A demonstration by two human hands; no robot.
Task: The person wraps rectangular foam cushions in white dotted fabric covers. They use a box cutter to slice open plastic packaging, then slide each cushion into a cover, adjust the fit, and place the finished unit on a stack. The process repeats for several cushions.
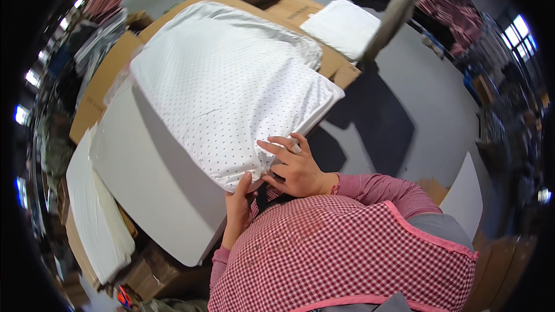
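Observation:
A large white pad [225, 86] in cloth with small dark dots lies across the middle of the work surface. Its near corner reaches toward my body. My left hand [237, 205] grips that corner, thumb on top and fingers curled beneath, partly hidden. Just to the right, my right hand [296, 164] pinches the near edge of the cloth, with some fingers bent over the top and a pale band round one finger. The cloth puckers between the two hands. What the underside of the pad looks like is hidden.
A smooth pale board [150, 156] lies left of the pad, beside a plastic-wrapped white stack [98, 214]. Brown cardboard [104, 89] edges the surface. At the far right lies a second white pad [341, 26], next to an upright grey panel [390, 20]. Grey floor [445, 104] extends beyond.

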